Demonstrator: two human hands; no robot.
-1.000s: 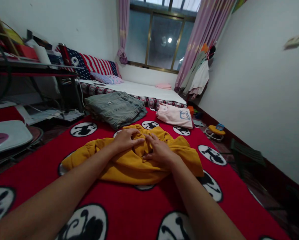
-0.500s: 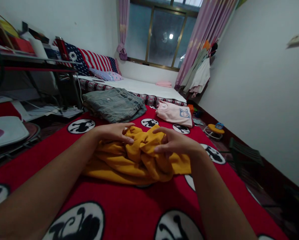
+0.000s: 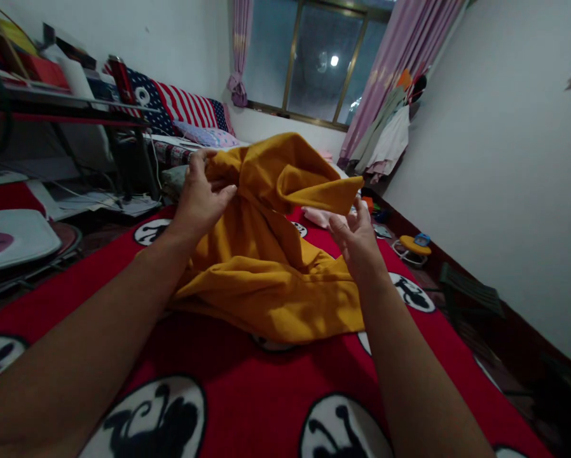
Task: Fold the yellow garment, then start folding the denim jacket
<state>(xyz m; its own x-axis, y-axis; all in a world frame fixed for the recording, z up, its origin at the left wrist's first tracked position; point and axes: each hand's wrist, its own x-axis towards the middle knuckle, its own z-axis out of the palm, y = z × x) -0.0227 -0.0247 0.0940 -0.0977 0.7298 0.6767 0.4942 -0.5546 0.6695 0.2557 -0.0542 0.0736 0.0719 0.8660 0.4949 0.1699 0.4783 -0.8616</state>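
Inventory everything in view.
Mustard garment: 1, yellow, centre, partly raised
Blanket: 1, red, white circles, underneath
Pink garment: 1, pink, behind, mostly hidden
Cloth bundle: 1, grey, behind left
Desk: 1, dark, left
Desk clutter: several, mixed, atop
Flask: 1, red, on desk
Chair: 1, white, left
Cushion: 1, red-white-blue, back left
Pillow: 1, lavender, by cushion
Window: 1, gold-framed, back
Curtains: 2, purple, flanking window
Hanging clothes: several, white and green, right
Round stool: 1, yellow, right
Slatted stool: 1, green, right
Left hand: 1, gripping mustard garment
Right hand: 1, by mustard corner, grip unclear
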